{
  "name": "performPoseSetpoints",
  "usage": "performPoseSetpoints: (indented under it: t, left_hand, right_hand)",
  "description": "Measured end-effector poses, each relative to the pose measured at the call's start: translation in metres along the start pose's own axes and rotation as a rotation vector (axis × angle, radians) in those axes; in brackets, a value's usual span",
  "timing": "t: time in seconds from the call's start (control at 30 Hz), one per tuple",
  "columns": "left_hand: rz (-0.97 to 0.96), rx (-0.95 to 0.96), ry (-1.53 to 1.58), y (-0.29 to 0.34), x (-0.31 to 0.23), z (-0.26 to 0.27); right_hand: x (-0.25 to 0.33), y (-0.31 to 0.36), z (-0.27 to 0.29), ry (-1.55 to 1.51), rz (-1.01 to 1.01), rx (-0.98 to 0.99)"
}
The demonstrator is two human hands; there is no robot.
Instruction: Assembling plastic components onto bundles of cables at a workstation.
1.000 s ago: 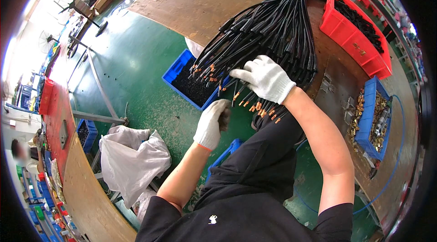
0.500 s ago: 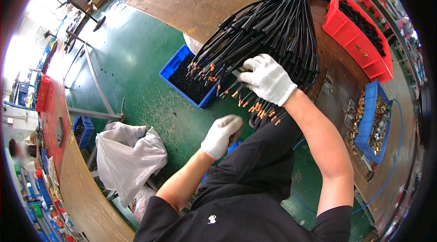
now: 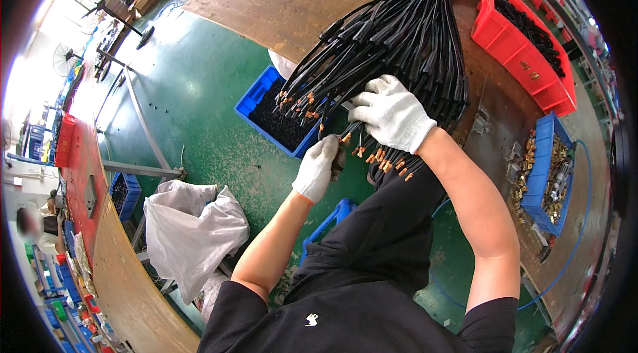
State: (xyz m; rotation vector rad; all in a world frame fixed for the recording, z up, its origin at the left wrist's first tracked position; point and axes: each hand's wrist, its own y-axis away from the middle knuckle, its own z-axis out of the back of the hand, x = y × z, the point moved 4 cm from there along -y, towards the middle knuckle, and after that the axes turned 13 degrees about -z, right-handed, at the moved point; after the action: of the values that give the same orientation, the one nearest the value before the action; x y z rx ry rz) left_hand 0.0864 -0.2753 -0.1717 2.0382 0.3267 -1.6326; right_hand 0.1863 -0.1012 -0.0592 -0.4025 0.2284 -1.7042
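A thick bundle of black cables [image 3: 399,47] is spread over the table's edge, its bare copper ends [image 3: 309,106] hanging toward me. My right hand [image 3: 393,114], in a white knit glove, rests against the lower cables with its fingers curled. A small flat greyish piece [image 3: 347,106] pokes out by its fingertips; its kind is unclear. My left hand [image 3: 319,166], gloved too, with dark-stained fingers, is pinched at the end of one cable just below the hanging ends. Its fingertips partly hide that end.
Below the cable ends stands a blue bin [image 3: 252,104] of small black pieces. On the table [image 3: 266,4] are a red bin [image 3: 522,64] of black parts and a blue bin [image 3: 541,200] with brass-coloured fittings. A white sack [image 3: 193,230] sits at the left; a blue hose [image 3: 588,200] curves at the right.
My left hand has moved up to the cable ends and closed on one of them. My right hand stays among the cables, with only a slight shift.
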Motion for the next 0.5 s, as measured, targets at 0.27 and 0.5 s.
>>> performPoseSetpoints:
  t: [0.27, 0.5]
  left_hand:
    - [0.023, 0.069, 0.164, 0.018, 0.001, -0.020]
    - [0.434, -0.206, 0.427, 0.079, 0.089, 0.019]
  right_hand:
    - [0.000, 0.002, -0.002, -0.028, 0.007, -0.007]
    - [0.000, -0.001, 0.000, -0.043, -0.004, -0.006]
